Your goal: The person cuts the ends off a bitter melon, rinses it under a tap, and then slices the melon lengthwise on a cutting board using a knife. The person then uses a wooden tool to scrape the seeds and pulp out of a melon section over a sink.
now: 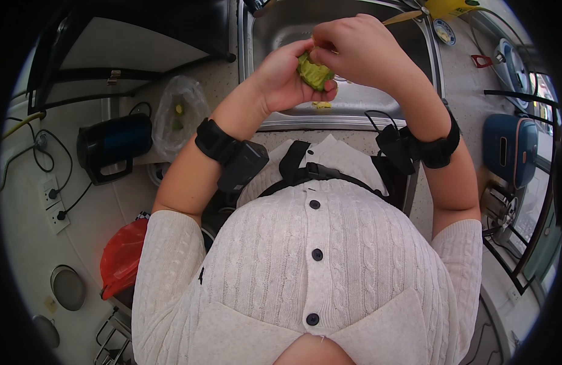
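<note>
My left hand (285,80) cups a wrinkled green vegetable (314,73), likely a leafy one, above the stainless steel sink (354,98). From the upper right my right hand (347,43) reaches over it, thumb and fingertips pinched together at the vegetable's upper end. Whether those fingertips hold a piece of it cannot be told. Yellowish scraps (322,105) lie in the sink just below the left hand. The drain is partly hidden behind the hands.
A clear plastic bag (178,118) with green and yellow bits lies left of the sink, beside a black electric kettle (114,148). On the right stand a small patterned dish (444,32), a red-handled utensil (481,61) and a blue appliance (509,150). A red bag (123,258) hangs lower left.
</note>
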